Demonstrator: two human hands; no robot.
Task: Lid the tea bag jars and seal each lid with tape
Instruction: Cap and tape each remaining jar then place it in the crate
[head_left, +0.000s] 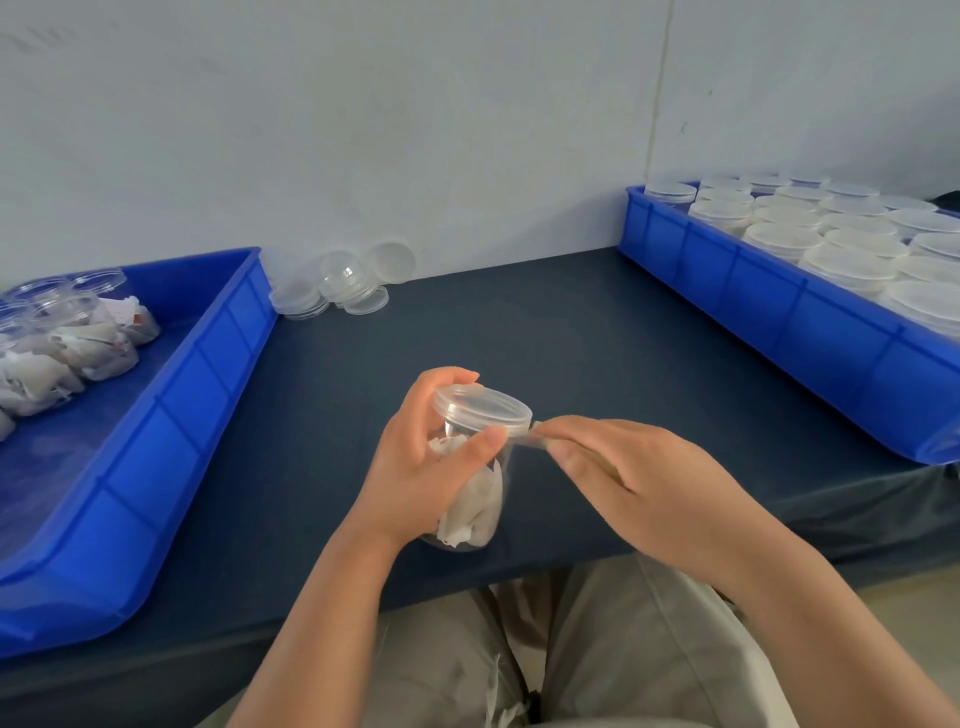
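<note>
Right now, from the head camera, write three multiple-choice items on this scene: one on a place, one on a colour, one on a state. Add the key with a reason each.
1. Where do the loose clear plastic lids lie?
A. on the dark table by the wall
B. in the person's lap
C. on the floor

2. What colour are the left plastic tray and the right plastic tray?
A. red
B. blue
C. green

3. In what state is the clear plastic jar of tea bags that the left hand grips?
A. uncapped
B. capped with a clear round lid
C. lying empty on the table

Key: 1 A, they rest on the tabletop against the wall; 2 B, both trays are blue; 3 B, the lid sits on it while the right hand pinches a clear tape strip at its rim.
</note>
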